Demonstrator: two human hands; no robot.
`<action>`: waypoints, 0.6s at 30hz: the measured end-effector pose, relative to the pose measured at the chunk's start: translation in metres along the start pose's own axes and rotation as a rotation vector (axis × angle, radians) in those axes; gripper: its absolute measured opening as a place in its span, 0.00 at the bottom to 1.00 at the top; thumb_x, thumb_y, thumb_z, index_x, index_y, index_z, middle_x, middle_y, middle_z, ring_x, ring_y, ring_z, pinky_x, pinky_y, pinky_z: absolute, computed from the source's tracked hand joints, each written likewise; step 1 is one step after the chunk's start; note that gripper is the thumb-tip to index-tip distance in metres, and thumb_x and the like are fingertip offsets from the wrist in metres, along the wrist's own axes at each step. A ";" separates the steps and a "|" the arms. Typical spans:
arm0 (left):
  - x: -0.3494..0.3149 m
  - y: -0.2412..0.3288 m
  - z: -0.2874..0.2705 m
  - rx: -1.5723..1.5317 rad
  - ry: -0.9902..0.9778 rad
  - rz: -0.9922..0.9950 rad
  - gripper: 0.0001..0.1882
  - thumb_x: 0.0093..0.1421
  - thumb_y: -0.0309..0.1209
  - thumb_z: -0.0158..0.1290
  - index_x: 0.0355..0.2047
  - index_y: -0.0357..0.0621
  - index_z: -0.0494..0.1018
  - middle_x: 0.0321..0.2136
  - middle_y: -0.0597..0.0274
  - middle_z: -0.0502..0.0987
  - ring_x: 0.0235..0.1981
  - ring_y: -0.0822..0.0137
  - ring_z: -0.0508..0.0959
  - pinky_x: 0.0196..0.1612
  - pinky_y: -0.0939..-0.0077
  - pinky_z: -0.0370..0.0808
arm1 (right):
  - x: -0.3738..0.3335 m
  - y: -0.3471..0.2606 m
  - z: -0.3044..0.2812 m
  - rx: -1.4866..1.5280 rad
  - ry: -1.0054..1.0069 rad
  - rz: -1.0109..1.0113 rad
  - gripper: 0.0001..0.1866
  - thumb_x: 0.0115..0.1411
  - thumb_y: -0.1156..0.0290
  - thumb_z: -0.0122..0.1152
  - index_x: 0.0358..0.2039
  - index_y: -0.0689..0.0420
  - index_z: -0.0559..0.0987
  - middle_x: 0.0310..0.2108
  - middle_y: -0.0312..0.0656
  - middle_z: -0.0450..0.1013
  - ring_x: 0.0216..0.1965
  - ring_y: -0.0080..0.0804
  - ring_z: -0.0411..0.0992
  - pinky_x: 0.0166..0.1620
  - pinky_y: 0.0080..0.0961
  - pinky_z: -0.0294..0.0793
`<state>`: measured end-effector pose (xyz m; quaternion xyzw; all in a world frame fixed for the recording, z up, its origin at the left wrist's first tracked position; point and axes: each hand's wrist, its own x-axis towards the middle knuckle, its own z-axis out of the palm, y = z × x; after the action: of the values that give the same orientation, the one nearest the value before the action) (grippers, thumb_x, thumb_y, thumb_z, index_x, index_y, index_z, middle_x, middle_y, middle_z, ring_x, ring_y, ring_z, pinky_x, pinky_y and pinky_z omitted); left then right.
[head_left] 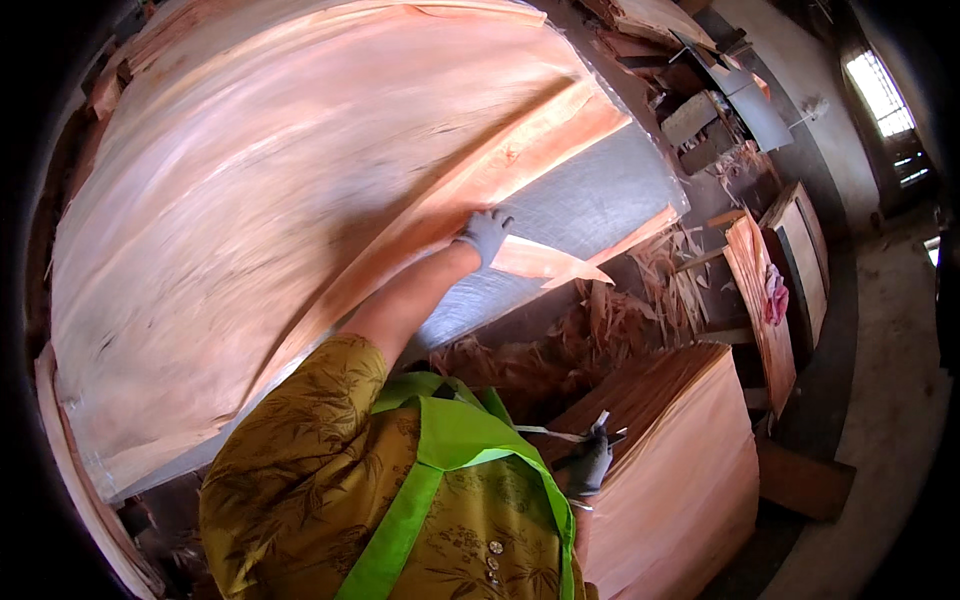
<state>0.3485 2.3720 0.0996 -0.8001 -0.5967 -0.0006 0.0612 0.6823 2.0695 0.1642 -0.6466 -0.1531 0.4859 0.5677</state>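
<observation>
My left hand, in a pale glove, rests with its fingers stretched over the edge of a large pinkish wood veneer sheet. Beneath that sheet shows a smooth grey metal tabletop. A narrow pointed veneer strip runs out from beside the hand across the metal. At my right side, my right hand, gloved in grey, is closed around a thin metal tool; its slim shaft points left, and its exact kind is unclear. The thumb of my left hand is hidden.
A thick stack of veneer sheets stands close by my right hand. Torn veneer scraps litter the floor beyond the table's edge. Farther right, boards lean upright with a pink cloth on them. Blocks lie at upper right.
</observation>
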 end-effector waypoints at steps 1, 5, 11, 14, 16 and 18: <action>0.011 0.000 0.004 0.010 -0.077 -0.024 0.25 0.52 0.31 0.49 0.53 0.42 0.63 0.50 0.46 0.67 0.46 0.55 0.72 0.41 0.60 0.72 | 0.004 -0.001 -0.004 0.010 0.016 0.001 0.07 0.60 0.63 0.51 0.27 0.49 0.72 0.16 0.28 0.62 0.15 0.18 0.58 0.18 0.17 0.57; 0.035 -0.004 0.035 0.027 -0.128 0.037 0.14 0.53 0.30 0.47 0.39 0.39 0.73 0.37 0.46 0.76 0.28 0.57 0.79 0.25 0.63 0.75 | 0.010 0.006 -0.005 -0.079 -0.012 0.009 0.08 0.60 0.61 0.51 0.26 0.48 0.71 0.15 0.28 0.58 0.15 0.18 0.57 0.18 0.18 0.56; 0.035 -0.002 0.032 0.105 -0.060 -0.033 0.08 0.50 0.27 0.49 0.26 0.43 0.79 0.23 0.54 0.78 0.23 0.58 0.79 0.23 0.61 0.73 | 0.039 -0.001 0.019 -0.115 0.012 0.229 0.10 0.60 0.59 0.49 0.25 0.47 0.72 0.14 0.27 0.56 0.14 0.18 0.55 0.17 0.19 0.54; 0.031 0.001 0.003 -0.099 -0.018 0.080 0.07 0.49 0.25 0.49 0.24 0.39 0.77 0.20 0.55 0.76 0.23 0.55 0.77 0.26 0.58 0.73 | 0.075 -0.018 0.038 -0.304 -0.165 -0.059 0.10 0.61 0.60 0.50 0.27 0.49 0.74 0.15 0.27 0.58 0.15 0.18 0.56 0.18 0.18 0.55; 0.038 -0.015 -0.043 -0.375 0.071 -0.066 0.05 0.49 0.25 0.48 0.25 0.40 0.74 0.19 0.53 0.75 0.22 0.53 0.76 0.27 0.57 0.72 | 0.100 -0.042 0.057 -0.300 -0.260 -0.081 0.09 0.61 0.62 0.50 0.30 0.51 0.75 0.16 0.27 0.60 0.15 0.17 0.57 0.19 0.17 0.56; 0.045 -0.036 -0.087 -0.453 0.230 -0.177 0.05 0.50 0.27 0.48 0.25 0.42 0.73 0.20 0.51 0.76 0.22 0.53 0.76 0.26 0.58 0.72 | 0.130 -0.062 0.065 -0.350 -0.324 -0.135 0.09 0.61 0.63 0.50 0.32 0.52 0.76 0.18 0.27 0.61 0.16 0.17 0.57 0.20 0.16 0.56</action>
<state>0.3331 2.4163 0.1924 -0.7328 -0.6381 -0.2303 -0.0523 0.7147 2.2244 0.1669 -0.6370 -0.3666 0.5105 0.4463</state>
